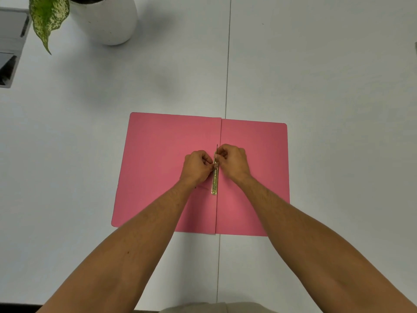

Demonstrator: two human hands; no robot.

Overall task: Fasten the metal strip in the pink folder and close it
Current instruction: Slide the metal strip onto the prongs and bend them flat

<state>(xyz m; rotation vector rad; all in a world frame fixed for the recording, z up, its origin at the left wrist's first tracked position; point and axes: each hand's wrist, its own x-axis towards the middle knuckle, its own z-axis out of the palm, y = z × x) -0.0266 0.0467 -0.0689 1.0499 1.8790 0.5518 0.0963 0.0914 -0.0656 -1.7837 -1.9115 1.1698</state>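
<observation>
The pink folder lies open and flat on the white table, its spine fold running toward me. A brass-coloured metal strip lies along the fold near the middle. My left hand and my right hand meet at the strip's far end, fingertips pinched on it from either side. A thin metal prong sticks up between my fingers there. The near end of the strip lies uncovered on the folder.
A white plant pot with a speckled green leaf stands at the far left of the table. A grey device sits at the left edge. A seam runs down the table's middle.
</observation>
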